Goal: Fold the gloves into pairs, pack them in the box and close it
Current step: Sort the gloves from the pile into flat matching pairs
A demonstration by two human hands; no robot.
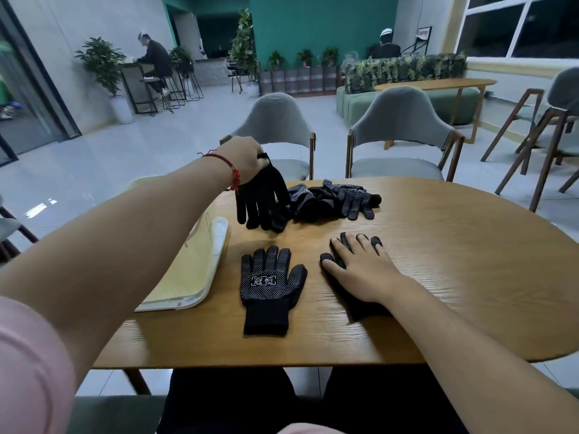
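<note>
My left hand (246,158) grips the cuff of a black glove (263,202), which hangs fingers down above the table beside a heap of black dotted gloves (332,198). A black glove with white dots and a white label (269,286) lies flat, palm up, near the table's front. To its right my right hand (357,270) lies flat with straight fingers on another black glove (363,311), mostly hidden beneath it. A shallow white-rimmed box (216,255) with a pale yellow inside lies at the table's left, partly hidden by my left forearm.
The wooden table (454,277) has bare surface on the right. Two grey chairs (401,136) stand at the far side. More chairs, tables and plants fill the room, and two people sit far off.
</note>
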